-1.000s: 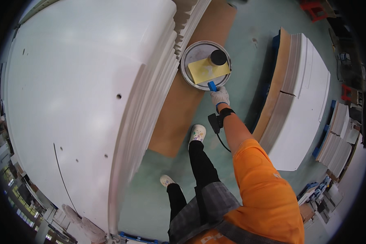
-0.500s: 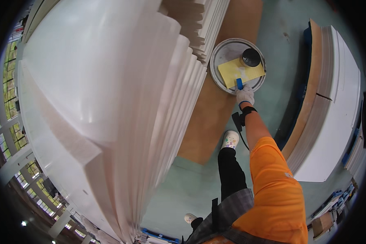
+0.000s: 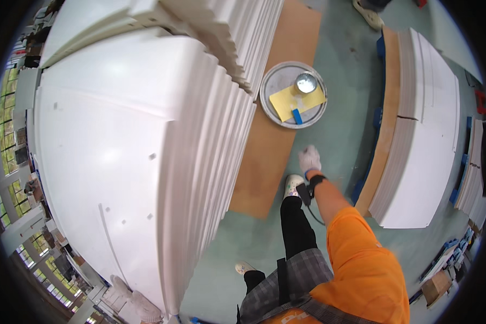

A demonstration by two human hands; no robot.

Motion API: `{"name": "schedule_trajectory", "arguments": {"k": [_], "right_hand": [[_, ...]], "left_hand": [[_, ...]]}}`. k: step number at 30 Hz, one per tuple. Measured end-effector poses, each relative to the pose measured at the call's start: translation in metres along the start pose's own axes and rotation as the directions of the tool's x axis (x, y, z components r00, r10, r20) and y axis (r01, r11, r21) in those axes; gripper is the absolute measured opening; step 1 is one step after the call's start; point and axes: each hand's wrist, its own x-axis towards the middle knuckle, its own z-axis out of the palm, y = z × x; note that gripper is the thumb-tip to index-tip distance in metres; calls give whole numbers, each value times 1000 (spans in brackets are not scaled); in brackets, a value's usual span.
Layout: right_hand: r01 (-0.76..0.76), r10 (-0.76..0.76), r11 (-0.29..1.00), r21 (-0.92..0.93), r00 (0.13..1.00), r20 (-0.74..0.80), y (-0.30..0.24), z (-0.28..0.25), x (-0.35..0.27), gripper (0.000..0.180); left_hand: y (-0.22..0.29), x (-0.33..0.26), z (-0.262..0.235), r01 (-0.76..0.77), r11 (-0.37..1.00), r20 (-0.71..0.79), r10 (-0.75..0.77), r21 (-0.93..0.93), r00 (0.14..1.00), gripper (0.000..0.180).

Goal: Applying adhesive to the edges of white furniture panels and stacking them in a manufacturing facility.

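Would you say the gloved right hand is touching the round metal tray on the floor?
Apart. The head view shows green floor between the right hand and the round metal tray.

A pale green floor [image 3: 356, 81] is seen across the frame. A brown board [image 3: 270, 156] is laid flat at centre, with a round grey tray [image 3: 275, 89] resting partly on it. White panel stacks [image 3: 426, 140], seemingly on blue supports, are set at right.
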Motion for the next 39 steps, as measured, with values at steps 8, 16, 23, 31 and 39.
{"name": "schedule_trajectory", "arguments": {"k": [8,16,23,31,39], "right_hand": [[258,-180,954,-151,900,398,15,-66,-146,24],[-13,-87,937,349,960,268,-25,-153,-261,55],[28,-130,858,513,978,163,0,-182,-356,39],[-186,94,522,832,983,161,90,-192,-374,15],[-110,-85,574,812,977,193,41,-239,-291,10]], "left_hand": [[39,12,5,-114,981,21,112,159,993,57],[31,13,4,-171,963,-33,182,209,983,59],[1,17,-23,-220,969,202,240,-114,950,61],[-71,-28,-50,-26,1000,85,24,15,996,68],[-62,-46,-66,533,733,163,-517,-424,840,95]]}}
